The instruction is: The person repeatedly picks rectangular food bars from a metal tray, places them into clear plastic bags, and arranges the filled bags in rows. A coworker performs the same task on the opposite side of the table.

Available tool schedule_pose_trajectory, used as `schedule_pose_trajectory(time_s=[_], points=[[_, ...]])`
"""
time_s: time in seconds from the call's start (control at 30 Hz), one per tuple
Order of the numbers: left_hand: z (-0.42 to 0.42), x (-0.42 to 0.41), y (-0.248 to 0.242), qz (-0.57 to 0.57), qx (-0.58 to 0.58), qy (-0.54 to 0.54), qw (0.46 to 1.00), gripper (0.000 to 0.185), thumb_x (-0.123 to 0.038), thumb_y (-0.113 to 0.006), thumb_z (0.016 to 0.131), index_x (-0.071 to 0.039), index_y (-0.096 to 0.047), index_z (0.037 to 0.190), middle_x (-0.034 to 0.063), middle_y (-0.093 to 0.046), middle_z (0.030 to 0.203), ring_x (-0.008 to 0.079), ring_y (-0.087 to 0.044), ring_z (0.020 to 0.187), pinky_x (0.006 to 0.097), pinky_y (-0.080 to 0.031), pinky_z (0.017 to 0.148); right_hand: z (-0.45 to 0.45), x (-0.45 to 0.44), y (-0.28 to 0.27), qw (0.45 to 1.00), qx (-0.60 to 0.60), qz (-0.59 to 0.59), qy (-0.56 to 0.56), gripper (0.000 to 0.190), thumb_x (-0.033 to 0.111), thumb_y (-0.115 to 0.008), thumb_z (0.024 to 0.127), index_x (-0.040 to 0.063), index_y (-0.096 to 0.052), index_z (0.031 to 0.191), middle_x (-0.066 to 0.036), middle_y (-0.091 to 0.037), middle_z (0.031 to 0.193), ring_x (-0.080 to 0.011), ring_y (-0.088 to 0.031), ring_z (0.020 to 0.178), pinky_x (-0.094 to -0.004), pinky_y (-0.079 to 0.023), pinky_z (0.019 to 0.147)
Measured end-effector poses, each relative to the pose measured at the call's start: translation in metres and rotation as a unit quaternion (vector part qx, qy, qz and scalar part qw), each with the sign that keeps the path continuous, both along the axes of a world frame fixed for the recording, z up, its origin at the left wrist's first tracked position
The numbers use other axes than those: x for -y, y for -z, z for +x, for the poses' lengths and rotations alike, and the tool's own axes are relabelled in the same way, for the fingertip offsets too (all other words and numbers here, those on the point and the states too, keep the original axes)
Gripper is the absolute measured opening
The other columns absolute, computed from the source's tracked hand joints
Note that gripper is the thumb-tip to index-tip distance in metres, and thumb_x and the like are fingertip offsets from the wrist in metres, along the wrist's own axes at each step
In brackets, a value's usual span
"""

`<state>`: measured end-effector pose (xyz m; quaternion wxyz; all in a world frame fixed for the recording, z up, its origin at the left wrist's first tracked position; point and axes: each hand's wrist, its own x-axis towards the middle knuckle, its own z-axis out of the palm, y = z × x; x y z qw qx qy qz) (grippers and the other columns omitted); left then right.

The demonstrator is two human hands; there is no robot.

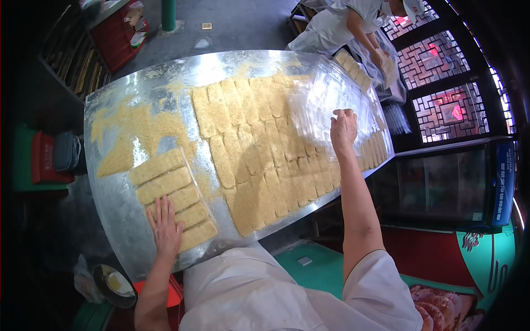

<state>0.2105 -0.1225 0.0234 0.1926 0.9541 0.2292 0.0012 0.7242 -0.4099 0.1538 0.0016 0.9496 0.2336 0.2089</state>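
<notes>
My left hand [166, 225] rests with fingers spread on a row of crumb-coated rectangular pastry bars [159, 165], which lie side by side in a clear plastic tray [198, 184]. At the right, my right hand [344, 128] reaches over a pile of clear plastic trays [323, 99]. Its fingers are bent at the trays; whether they grip one cannot be made out. Between my hands, rows of yellow crumb-coated pastry bars [248, 145] cover the middle of the metal table [198, 231]. The plastic pile hides part of these rows.
Loose yellow crumbs [140, 124] are scattered over the table's left side. Another person [356, 25] in white works at the far right corner, near a filled tray [352, 68]. A glass-door fridge [426, 186] stands right of the table. A pan [115, 285] sits below the left corner.
</notes>
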Motion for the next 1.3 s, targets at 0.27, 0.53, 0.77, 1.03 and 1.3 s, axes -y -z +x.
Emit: schedule_pose_trajectory(time_s=[0.27, 0.53, 0.77, 1.03, 1.3], points=[[-0.011, -0.004, -0.015, -0.055, 0.013, -0.032, 0.998, 0.077, -0.007, -0.065, 0.091, -0.003, -0.035, 0.161, 0.0176, -0.025, 0.173, 0.0378, -0.017, 0.161, 0.0599, -0.006, 0.130, 0.013, 0.006, 0.003, 0.998, 0.009, 0.056, -0.016, 0.023, 0.008, -0.073, 0.090, 0.015, -0.061, 0.108, -0.008, -0.061, 0.108, -0.0307, -0.064, 0.102, -0.0459, -0.056, 0.077], [-0.019, -0.012, -0.013, -0.064, 0.081, -0.094, 0.990, 0.071, -0.004, -0.065, 0.092, -0.004, -0.040, 0.158, 0.0173, -0.026, 0.172, 0.0372, -0.018, 0.161, 0.0579, -0.009, 0.130, 0.040, 0.016, -0.007, 0.996, 0.061, -0.057, -0.025, 0.008, 0.019, -0.057, 0.104, 0.014, -0.062, 0.102, -0.009, -0.063, 0.103, -0.0370, -0.068, 0.086, -0.0511, -0.056, 0.070], [-0.018, -0.037, -0.032, -0.216, 0.245, -0.241, 0.914, 0.049, -0.020, -0.053, 0.108, -0.001, -0.048, 0.153, 0.0189, -0.044, 0.162, 0.0359, -0.042, 0.150, 0.0462, -0.034, 0.125, -0.120, -0.095, -0.057, 0.924, 0.006, 0.143, -0.355, 0.017, -0.007, -0.068, 0.092, 0.005, -0.067, 0.104, -0.010, -0.070, 0.108, -0.0282, -0.073, 0.087, -0.0385, -0.059, 0.069], [-0.023, -0.088, -0.044, -0.680, 0.321, -0.254, 0.609, 0.054, -0.037, -0.046, 0.113, 0.003, -0.052, 0.150, 0.0176, -0.067, 0.130, 0.0218, -0.068, 0.107, 0.0341, -0.053, 0.094, -0.231, -0.152, 0.029, 0.696, -0.240, -0.050, -0.675, 0.023, 0.010, -0.065, 0.093, 0.011, -0.060, 0.116, -0.011, -0.060, 0.137, -0.0265, -0.070, 0.108, -0.0348, -0.063, 0.076], [-0.024, -0.064, 0.003, -0.367, 0.197, -0.390, 0.821, 0.054, -0.007, -0.066, 0.100, -0.013, -0.057, 0.153, 0.0039, -0.064, 0.092, 0.0121, -0.057, 0.072, 0.0303, -0.053, 0.071, -0.230, -0.173, 0.103, 0.661, -0.307, -0.121, -0.674, 0.025, 0.010, -0.060, 0.094, 0.008, -0.061, 0.119, -0.011, -0.057, 0.138, -0.0295, -0.069, 0.110, -0.0384, -0.063, 0.082]])
